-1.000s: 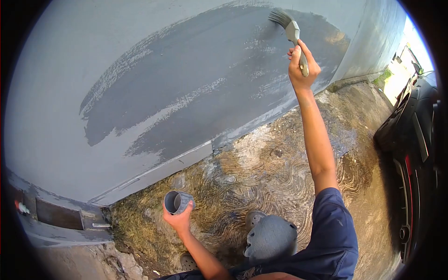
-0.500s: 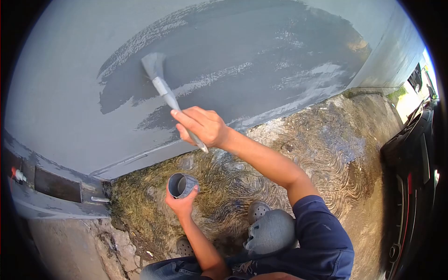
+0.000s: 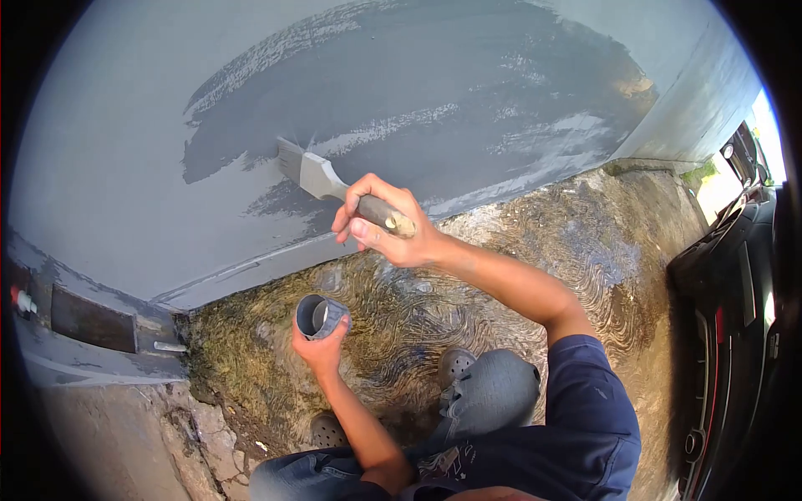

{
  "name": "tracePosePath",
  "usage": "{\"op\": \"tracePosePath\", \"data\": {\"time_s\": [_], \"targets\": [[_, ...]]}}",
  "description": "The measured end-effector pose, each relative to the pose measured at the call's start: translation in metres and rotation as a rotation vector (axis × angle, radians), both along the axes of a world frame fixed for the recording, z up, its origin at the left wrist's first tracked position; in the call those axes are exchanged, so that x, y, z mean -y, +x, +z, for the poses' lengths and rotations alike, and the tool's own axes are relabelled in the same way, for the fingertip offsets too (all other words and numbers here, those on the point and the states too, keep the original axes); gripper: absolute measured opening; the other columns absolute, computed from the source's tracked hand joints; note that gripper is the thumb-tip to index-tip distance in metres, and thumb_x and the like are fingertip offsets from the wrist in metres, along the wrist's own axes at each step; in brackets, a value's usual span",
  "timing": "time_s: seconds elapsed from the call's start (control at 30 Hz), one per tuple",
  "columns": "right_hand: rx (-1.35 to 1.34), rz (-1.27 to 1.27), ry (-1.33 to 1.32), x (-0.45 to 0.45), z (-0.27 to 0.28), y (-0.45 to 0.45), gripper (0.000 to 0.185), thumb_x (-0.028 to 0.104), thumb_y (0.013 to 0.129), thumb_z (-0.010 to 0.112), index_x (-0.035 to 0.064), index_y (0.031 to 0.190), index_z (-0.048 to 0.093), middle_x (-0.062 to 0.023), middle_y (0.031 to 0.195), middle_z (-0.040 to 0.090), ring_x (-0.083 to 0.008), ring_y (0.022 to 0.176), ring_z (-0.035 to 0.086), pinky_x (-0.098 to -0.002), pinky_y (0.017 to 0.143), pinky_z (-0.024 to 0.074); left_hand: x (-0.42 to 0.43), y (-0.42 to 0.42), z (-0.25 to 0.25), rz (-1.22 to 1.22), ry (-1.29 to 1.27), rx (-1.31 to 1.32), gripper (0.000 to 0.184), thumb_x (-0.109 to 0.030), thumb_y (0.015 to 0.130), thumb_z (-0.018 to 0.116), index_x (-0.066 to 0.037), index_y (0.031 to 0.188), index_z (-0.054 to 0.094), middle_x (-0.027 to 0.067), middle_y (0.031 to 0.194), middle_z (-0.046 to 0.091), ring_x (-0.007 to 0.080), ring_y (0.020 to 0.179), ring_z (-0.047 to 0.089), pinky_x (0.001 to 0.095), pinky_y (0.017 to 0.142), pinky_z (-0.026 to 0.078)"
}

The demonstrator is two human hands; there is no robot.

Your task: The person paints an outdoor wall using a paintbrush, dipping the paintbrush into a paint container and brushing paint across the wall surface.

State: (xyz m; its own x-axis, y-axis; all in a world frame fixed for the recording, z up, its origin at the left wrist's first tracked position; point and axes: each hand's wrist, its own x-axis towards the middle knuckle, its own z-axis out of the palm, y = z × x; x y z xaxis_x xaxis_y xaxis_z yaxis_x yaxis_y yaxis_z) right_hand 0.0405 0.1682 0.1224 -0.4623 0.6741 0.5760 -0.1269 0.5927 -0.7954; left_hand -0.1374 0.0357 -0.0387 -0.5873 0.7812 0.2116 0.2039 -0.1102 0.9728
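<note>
Wall (image 3: 401, 79), directly before the person, judged part-coated: dark grey across the middle, paler streaks and margins outstanding. Right hand (image 3: 391, 244) grips a brush (image 3: 319, 176), bristle contact hard to confirm; left hand (image 3: 322, 351) grasps a cup (image 3: 335, 321).

A smooth grey wall (image 3: 109, 142) fills the upper view, with a straight ledge (image 3: 259, 271) along its foot. Below lies rough concrete ground (image 3: 510, 259), scored with wavy grooves and stained brown and yellow-green. At lower left, a cracked slab (image 3: 125, 426) sits below a dark rectangular recess (image 3: 92, 320). A black car (image 3: 735, 292) stands along the right edge; beyond it, apparently, another vehicle (image 3: 742, 156) in bright daylight.
</note>
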Motion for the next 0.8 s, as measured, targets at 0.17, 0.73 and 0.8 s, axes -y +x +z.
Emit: {"op": "tracePosePath", "data": {"time_s": [0.17, 0.73, 0.8], "targets": [[-0.128, 0.516, -0.485, 0.029, 0.043, 0.000, 0.087, 0.081, 0.075, 0.052, 0.0027, 0.113, 0.049, -0.0282, 0.114, 0.064, -0.0339, 0.103, 0.068, -0.0355, 0.075, 0.0572, 0.001, -0.011, 0.012, -0.051, 0.077, 0.119, 0.057, -0.005, 0.060, 0.087, 0.002, 0.112, 0.065, 0.0092, 0.104, 0.069, 0.0188, 0.093, 0.066, 0.0337, 0.087, 0.052], [0.452, -0.606, -1.098, 0.048, -0.048, 0.052, 0.031, 0.007, 0.095, 0.053, -0.0087, 0.121, 0.056, -0.0031, 0.079, 0.057, -0.0101, 0.060, 0.053, -0.0207, 0.053, 0.0453, 0.013, -0.046, 0.004, -0.037, -0.040, 0.254, 0.061, -0.008, 0.059, 0.088, -0.001, 0.115, 0.065, 0.0102, 0.105, 0.071, 0.0211, 0.096, 0.068, 0.0351, 0.086, 0.052], [0.413, -0.685, -0.994, 0.030, -0.094, 0.077, 0.026, 0.012, 0.095, 0.057, -0.0063, 0.112, 0.065, -0.0068, 0.072, 0.062, -0.0157, 0.060, 0.060, -0.0257, 0.055, 0.0476, 0.014, -0.041, 0.009, -0.061, -0.038, 0.224, 0.060, -0.008, 0.059, 0.088, -0.001, 0.114, 0.066, 0.0101, 0.106, 0.071, 0.0207, 0.096, 0.068, 0.0349, 0.086, 0.053]]}}
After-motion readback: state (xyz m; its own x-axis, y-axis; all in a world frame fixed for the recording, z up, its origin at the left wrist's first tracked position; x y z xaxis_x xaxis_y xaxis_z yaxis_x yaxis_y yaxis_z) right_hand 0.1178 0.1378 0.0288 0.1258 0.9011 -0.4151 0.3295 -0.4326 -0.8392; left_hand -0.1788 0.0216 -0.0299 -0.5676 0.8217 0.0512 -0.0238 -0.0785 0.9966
